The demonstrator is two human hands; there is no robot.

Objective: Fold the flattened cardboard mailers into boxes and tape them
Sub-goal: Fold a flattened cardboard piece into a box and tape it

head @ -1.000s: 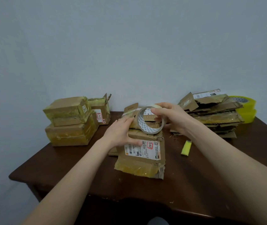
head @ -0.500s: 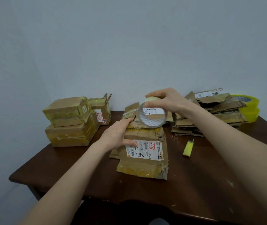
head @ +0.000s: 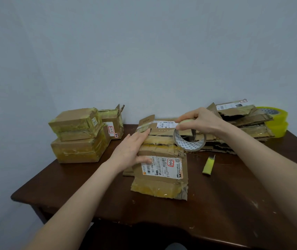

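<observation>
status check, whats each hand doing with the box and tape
Left hand pressing down the box in the middle. Right hand gripping the tape roll above the box's far edge. Yellow cutter lying apart on the table, nothing blocking.

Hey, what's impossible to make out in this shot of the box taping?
- Head view: small print on the box label, too small.
- Tape roll free end, hidden under the right hand.
- Box's left edge, covered by the left hand.
- Yellow rolls, partly behind the flat mailers.
</observation>
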